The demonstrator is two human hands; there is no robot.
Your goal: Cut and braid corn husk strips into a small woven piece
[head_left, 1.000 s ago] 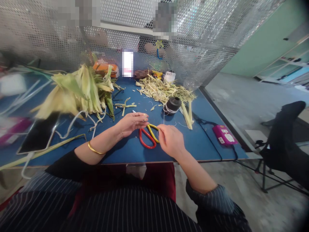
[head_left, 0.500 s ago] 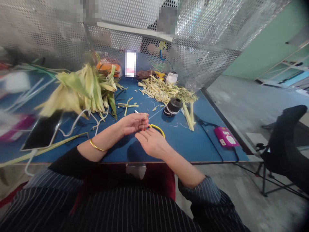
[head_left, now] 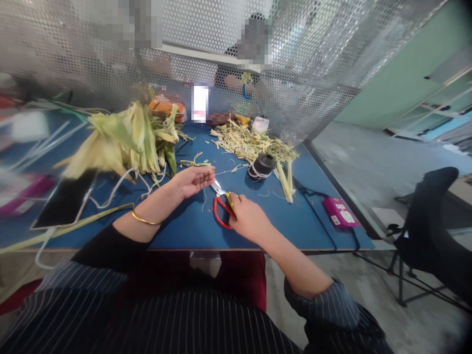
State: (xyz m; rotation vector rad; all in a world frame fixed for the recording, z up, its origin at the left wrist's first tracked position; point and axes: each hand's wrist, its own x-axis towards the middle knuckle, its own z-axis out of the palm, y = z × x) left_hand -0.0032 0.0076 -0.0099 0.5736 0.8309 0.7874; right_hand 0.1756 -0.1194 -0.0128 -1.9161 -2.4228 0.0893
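In my right hand [head_left: 249,215] is a pair of scissors [head_left: 217,212] with one red and one yellow handle loop. Their metal blades point up and left, close below the fingertips of my left hand [head_left: 192,182]. Those fingertips pinch a white thread [head_left: 225,172] with a small pale bit at the tips, too small to name. A loose end of thread hangs from the fingers towards the table. On the other side the thread runs towards a black cone spool [head_left: 261,167] wound with white thread, which rests on the table.
Corn husks [head_left: 129,140] are piled at the left, beside a phone [head_left: 64,199] with a white cable. Shredded husk strips [head_left: 250,140] lie at the back, before a perforated metal screen [head_left: 302,88]. A magenta box [head_left: 341,213] with cords sits near the table's right edge.
My right hand has drawn slightly right and down from my left, and the scissors' red loop and blades now show. My left hand has shifted a little left and up, still pinching the thread.
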